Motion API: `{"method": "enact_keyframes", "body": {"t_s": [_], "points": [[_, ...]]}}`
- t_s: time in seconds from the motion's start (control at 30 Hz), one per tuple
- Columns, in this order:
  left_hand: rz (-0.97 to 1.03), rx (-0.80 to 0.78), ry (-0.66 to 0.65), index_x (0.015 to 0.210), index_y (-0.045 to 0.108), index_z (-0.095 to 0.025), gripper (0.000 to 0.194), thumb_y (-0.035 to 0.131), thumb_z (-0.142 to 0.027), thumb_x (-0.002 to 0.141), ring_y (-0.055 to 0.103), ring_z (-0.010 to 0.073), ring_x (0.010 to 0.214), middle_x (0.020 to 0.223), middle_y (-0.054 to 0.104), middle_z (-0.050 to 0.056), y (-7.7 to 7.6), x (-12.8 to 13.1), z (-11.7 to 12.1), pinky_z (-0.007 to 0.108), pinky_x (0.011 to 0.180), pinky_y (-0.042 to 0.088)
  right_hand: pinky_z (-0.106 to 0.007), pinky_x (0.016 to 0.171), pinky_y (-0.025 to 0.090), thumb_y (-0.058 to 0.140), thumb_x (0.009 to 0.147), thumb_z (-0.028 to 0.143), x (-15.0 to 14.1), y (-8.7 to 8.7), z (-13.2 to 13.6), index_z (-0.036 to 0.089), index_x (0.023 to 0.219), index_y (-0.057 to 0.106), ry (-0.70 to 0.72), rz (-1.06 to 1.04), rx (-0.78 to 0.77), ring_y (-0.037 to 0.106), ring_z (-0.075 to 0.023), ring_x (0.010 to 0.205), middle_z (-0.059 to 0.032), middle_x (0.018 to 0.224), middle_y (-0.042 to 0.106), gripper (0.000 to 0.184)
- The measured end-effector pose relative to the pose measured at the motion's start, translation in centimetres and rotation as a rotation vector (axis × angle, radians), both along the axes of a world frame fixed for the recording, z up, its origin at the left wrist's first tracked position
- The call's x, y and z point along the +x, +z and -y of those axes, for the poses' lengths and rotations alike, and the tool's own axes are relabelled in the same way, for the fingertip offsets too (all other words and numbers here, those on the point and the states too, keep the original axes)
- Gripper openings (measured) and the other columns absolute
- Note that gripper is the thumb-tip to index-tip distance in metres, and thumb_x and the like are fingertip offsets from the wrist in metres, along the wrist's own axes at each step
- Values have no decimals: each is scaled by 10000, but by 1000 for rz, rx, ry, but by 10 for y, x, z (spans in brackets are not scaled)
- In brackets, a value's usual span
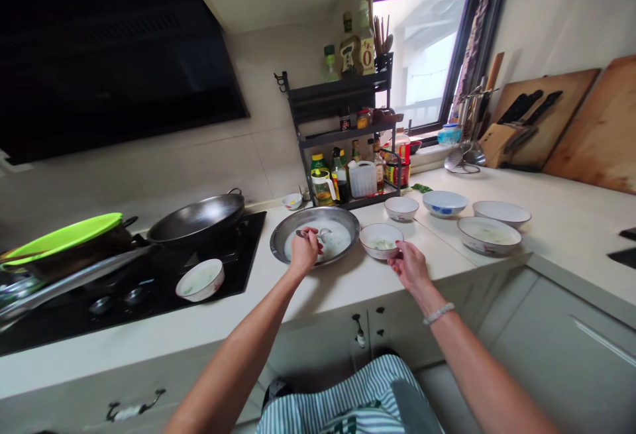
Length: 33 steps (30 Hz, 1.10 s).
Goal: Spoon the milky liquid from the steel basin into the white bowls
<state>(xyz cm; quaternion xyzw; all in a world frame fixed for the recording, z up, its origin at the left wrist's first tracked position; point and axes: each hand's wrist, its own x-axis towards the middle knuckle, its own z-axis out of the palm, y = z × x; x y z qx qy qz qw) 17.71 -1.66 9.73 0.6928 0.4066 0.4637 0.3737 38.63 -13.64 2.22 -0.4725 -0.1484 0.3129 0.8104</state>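
Note:
My left hand (307, 248) is closed round the dark handle of a ladle (325, 232), whose metal scoop sits in the milky white liquid of a wide steel basin (351, 222). My right hand (410, 264) grips the right rim of a white bowl (372, 238), thumb near the edge and fingers beneath. This bowl stands just right of the basin and has some pale liquid with green bits in it. Whether its base is lifted off the counter, I cannot tell.
Several bowls stand to the right, one filled bowl (489, 235) nearest. On the black stove (163, 301) are another filled bowl (200, 280), a wok (199, 218) and a pot under a green strainer (64, 235). Behind the basin rises a rack (342, 136) with bottles; a knife block (501, 144) stands back right.

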Motion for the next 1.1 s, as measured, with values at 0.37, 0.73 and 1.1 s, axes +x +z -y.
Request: {"method": "enact_keyframes", "body": {"t_s": [0.37,0.73,1.1], "points": [[355,-248,168,726,615,-162,178,460,-107,795,634,173,452,463,590,3,3,-6,-23,260,503,514,-177,322,268,734,563,389,-3,3,2,195,765,518,-13,-2,2,498,-103,370,34,506,546,354],[467,-344,186,709,575,-143,210,417,-35,795,570,132,386,436,568,-5,23,-5,-10,251,507,529,-173,327,272,719,578,371,-3,5,3,204,772,505,-1,-8,-18,502,-108,385,34,499,543,333],[479,-363,174,717,600,-121,157,459,-54,743,572,126,413,473,586,8,25,-9,-14,254,551,529,-174,323,263,712,553,371,-5,7,3,200,769,512,-9,-10,-18,501,-106,376,39,500,541,340]]}}
